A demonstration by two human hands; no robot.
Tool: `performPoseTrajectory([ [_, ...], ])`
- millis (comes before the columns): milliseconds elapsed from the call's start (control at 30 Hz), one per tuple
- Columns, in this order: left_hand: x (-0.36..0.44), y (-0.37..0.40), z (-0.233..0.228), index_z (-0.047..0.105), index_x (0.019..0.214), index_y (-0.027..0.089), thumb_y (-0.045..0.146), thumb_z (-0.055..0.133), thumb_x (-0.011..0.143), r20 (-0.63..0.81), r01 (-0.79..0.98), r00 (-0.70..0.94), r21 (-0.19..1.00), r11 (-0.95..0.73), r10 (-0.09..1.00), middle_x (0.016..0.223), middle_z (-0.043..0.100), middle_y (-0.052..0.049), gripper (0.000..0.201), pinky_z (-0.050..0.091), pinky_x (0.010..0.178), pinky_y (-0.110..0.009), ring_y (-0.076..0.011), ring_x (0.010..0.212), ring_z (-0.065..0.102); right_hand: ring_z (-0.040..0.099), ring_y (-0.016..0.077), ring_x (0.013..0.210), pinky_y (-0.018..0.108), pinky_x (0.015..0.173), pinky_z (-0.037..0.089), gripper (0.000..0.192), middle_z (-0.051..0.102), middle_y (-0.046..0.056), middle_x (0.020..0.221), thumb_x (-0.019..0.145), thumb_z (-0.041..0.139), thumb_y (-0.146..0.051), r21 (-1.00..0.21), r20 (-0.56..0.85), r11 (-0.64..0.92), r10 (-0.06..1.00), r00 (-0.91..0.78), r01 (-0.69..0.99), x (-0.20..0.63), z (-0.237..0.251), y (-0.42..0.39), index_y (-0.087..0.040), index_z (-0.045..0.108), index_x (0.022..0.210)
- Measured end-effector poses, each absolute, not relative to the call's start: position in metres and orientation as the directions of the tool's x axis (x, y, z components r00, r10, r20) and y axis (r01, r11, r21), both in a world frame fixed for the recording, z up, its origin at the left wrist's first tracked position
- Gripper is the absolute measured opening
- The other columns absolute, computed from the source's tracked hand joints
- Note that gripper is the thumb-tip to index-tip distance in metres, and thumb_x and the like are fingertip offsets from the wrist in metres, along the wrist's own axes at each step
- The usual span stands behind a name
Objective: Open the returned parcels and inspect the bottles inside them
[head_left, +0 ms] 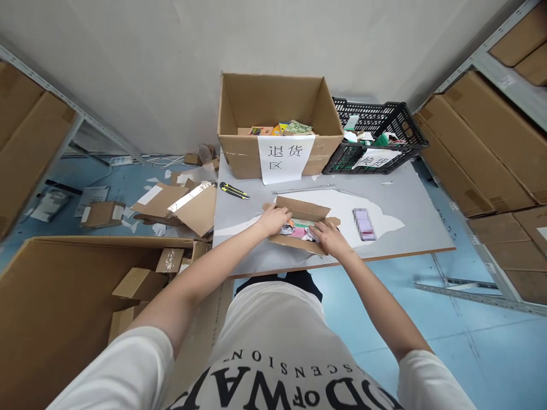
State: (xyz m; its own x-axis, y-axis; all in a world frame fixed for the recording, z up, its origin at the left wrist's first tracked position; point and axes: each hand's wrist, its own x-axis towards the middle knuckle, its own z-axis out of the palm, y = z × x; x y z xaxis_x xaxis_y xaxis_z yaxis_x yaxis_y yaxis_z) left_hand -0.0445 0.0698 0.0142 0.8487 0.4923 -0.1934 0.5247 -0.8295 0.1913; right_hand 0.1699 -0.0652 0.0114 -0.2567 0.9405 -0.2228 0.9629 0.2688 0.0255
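Observation:
A small opened cardboard box (303, 208) lies on the table before me, its flaps spread. Inside it show crumpled paper pieces and a pink item (298, 232) whose kind I cannot make out. My left hand (276, 220) is curled over the box's left end, fingers bent down at the edge. Over the right end reaches my right hand (330, 236), its fingers stretched onto the contents; its thumb is hidden. To the right of the box is a phone-like thing with a blurred screen (364, 224). A yellow and black box cutter (234, 191) lies toward the left.
Behind stands a large carton (239, 156) with a paper sign and packets inside. Next to it is a black plastic crate (376, 117) of small boxes. A big carton (55, 296) holding smaller boxes is at my left. Cardboard scraps (194, 208) litter the floor; shelves flank both sides.

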Motion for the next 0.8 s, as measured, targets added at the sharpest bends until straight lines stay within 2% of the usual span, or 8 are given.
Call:
performPoseTrajectory([
  [67,-0.032,0.072,0.006,0.058,0.115,0.020,0.014,0.057,0.080,-0.245,0.478,0.867,0.166,-0.862,0.434,0.114,0.060,-0.012,0.036,0.035,0.097,-0.039,-0.0254,0.107,0.058,0.062,0.0251,0.104,0.039,0.091,0.043,0.049,0.062,0.014,0.117,0.080,0.042,0.002,0.023,-0.369,0.255,0.901,-0.229,0.967,0.167,0.013,-0.053,-0.018,0.054,0.123],
  [133,-0.025,0.073,-0.002,0.061,0.111,0.020,0.012,0.049,0.084,-0.295,0.476,0.858,0.147,-0.867,0.421,0.111,0.061,-0.012,0.031,0.039,0.090,-0.037,-0.0249,0.105,0.059,0.065,0.0245,0.091,0.035,0.079,0.047,0.044,0.065,0.013,0.107,0.079,0.047,0.000,0.040,-0.464,0.222,0.868,-0.178,0.974,0.164,0.013,-0.045,-0.019,0.057,0.117],
  [267,-0.022,0.071,-0.011,0.063,0.104,0.018,0.009,0.044,0.085,-0.364,0.515,0.822,0.145,-0.845,0.439,0.104,0.063,-0.011,0.028,0.043,0.083,-0.033,-0.0221,0.096,0.062,0.064,0.0244,0.094,0.032,0.076,0.046,0.043,0.062,0.013,0.110,0.083,0.046,-0.004,0.018,-0.493,0.245,0.846,-0.205,0.969,0.160,0.009,-0.039,-0.022,0.054,0.121],
  [400,-0.029,0.066,-0.006,0.060,0.106,0.017,0.007,0.053,0.077,-0.343,0.544,0.810,0.138,-0.828,0.475,0.106,0.063,-0.010,0.032,0.045,0.082,-0.031,-0.0214,0.094,0.063,0.063,0.0244,0.096,0.031,0.077,0.045,0.038,0.060,0.011,0.111,0.086,0.048,-0.012,-0.026,-0.506,0.214,0.840,-0.197,0.976,0.161,0.005,-0.038,-0.022,0.053,0.122],
  [567,-0.042,0.058,0.005,0.059,0.111,0.018,0.010,0.047,0.078,-0.156,0.560,0.828,0.251,-0.790,0.538,0.103,0.062,-0.009,0.035,0.046,0.082,-0.032,-0.0232,0.097,0.061,0.059,0.0236,0.103,0.029,0.078,0.044,0.039,0.056,0.010,0.116,0.088,0.046,-0.014,-0.079,-0.388,0.157,0.905,-0.175,0.984,0.162,0.016,-0.035,-0.025,0.052,0.125],
  [667,-0.050,0.053,0.012,0.057,0.115,0.019,0.013,0.046,0.077,-0.056,0.500,0.855,0.352,-0.791,0.515,0.107,0.061,-0.009,0.040,0.045,0.085,-0.032,-0.0232,0.101,0.059,0.057,0.0228,0.104,0.029,0.078,0.044,0.040,0.051,0.010,0.122,0.090,0.045,-0.015,-0.117,-0.282,0.132,0.946,-0.161,0.984,0.157,0.028,-0.030,-0.026,0.050,0.127],
  [733,-0.055,0.051,0.017,0.050,0.125,0.018,0.014,0.048,0.075,-0.012,0.456,0.870,0.401,-0.794,0.493,0.116,0.059,-0.010,0.051,0.044,0.090,-0.033,-0.0235,0.107,0.057,0.057,0.0227,0.103,0.029,0.079,0.044,0.039,0.052,0.011,0.119,0.090,0.047,-0.017,-0.141,-0.238,0.135,0.957,-0.166,0.981,0.151,0.035,-0.026,-0.024,0.050,0.128],
  [800,-0.057,0.049,0.023,0.036,0.138,0.017,0.016,0.051,0.073,0.012,0.436,0.873,0.430,-0.791,0.488,0.123,0.057,-0.011,0.067,0.043,0.093,-0.033,-0.0243,0.111,0.055,0.056,0.0229,0.103,0.030,0.082,0.044,0.039,0.055,0.011,0.114,0.088,0.050,-0.017,-0.178,-0.187,0.154,0.964,-0.187,0.972,0.145,0.040,-0.023,-0.021,0.049,0.127],
])
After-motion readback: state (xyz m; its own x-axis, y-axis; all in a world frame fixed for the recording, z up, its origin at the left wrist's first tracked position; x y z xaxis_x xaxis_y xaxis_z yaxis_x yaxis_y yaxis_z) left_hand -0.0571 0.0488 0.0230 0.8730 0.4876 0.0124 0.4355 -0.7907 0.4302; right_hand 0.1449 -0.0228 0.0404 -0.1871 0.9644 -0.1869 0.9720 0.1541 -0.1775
